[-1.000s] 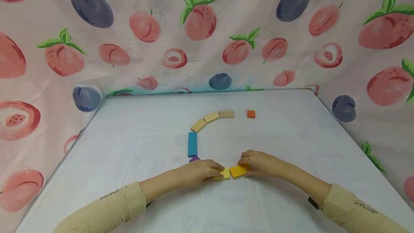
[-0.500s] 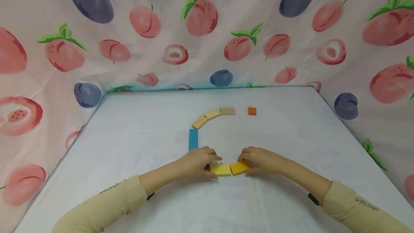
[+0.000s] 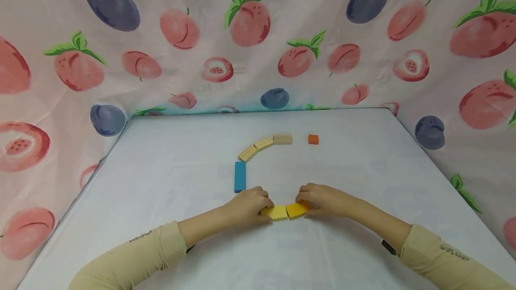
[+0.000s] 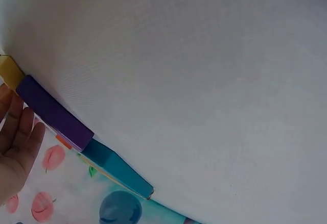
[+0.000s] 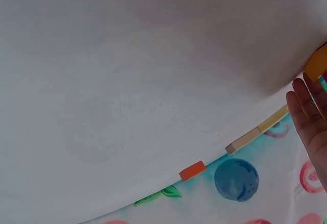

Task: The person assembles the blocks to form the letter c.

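My left hand (image 3: 253,202) pinches the left end of a yellow block (image 3: 276,212) lying flat on the white table (image 3: 169,173). Across from it, my right hand (image 3: 319,200) pinches the right end of an orange-yellow block (image 3: 296,210); the two blocks meet end to end. In the left wrist view my fingers (image 4: 18,132) lie beside a purple block (image 4: 53,113), between the yellow block (image 4: 10,71) and a blue block (image 4: 116,167). The head view hides the purple block under my left hand. In the right wrist view my fingers (image 5: 308,113) sit below the orange-yellow block (image 5: 317,62).
A blue block (image 3: 239,176) and three wooden blocks (image 3: 247,152) (image 3: 264,143) (image 3: 282,139) curve away behind my left hand. A small orange cube (image 3: 313,139) sits apart at the back right. Fruit-print cloth (image 3: 258,35) walls the table on three sides.
My left hand has slid back over the purple block, uncovering more of the yellow block. The yellow block now lies end to end with the orange-yellow one. My right hand has barely moved.
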Tool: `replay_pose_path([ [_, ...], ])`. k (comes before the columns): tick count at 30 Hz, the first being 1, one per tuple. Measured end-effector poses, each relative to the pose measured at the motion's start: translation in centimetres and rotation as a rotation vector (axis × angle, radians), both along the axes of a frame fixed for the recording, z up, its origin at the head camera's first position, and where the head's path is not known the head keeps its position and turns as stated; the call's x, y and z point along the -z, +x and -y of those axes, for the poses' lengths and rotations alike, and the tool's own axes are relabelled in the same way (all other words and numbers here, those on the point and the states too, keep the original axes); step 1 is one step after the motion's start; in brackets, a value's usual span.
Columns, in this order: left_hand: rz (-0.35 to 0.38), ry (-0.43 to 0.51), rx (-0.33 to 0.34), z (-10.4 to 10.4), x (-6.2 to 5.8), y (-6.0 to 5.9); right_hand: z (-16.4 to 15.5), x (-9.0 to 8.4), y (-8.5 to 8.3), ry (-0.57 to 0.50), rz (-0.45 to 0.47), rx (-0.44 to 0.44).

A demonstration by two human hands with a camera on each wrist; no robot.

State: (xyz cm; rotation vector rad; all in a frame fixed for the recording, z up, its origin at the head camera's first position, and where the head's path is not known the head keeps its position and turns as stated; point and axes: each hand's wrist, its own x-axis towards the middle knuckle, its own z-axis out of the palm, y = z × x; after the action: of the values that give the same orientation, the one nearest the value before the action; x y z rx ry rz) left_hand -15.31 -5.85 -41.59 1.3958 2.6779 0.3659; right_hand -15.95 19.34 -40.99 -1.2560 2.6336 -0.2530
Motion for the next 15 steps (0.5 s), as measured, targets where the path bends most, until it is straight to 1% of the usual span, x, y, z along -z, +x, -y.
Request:
replay_pose_path([
  [3,0.008,-0.01,-0.001,-0.01,0.13,0.06,0.02,0.04,0.04,0.002,0.007,0.001],
  [7,-0.003,-0.022,0.001,0.0,0.19,0.12,0.0,0.07,0.17,0.003,0.013,0.01],
  [10,-0.02,-0.017,0.008,0.07,0.18,0.08,0.07,-0.04,0.14,0.004,0.013,0.014],
  [15,-0.023,-0.008,0.014,0.21,0.05,-0.02,0.16,-0.17,0.01,0.008,0.003,0.008],
])
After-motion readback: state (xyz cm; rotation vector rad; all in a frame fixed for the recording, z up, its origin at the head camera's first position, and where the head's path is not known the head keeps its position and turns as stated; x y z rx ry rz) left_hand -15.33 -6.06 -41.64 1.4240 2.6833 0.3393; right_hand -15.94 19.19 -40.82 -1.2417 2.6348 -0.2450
